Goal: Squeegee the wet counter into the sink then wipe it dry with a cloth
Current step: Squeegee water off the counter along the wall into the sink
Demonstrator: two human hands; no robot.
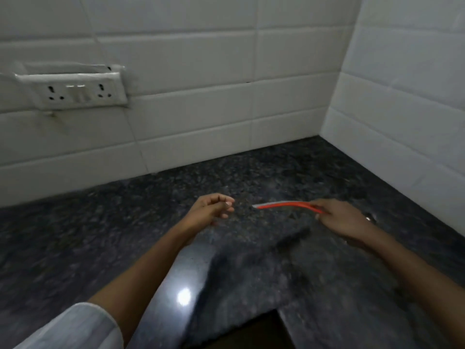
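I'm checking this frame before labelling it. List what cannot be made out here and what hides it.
- Sink: outside the head view; only the dark granite counter shows.
- Cloth: none in view.
- Red squeegee: its grip end hides under the right hand; motion blur smears the blade edge.
- Wetness of the counter: glare and blur make it unreadable.
- Left hand: curled, holding nothing.

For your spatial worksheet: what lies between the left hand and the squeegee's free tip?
Only bare dark counter separates the left hand from the squeegee, seen in the head view.
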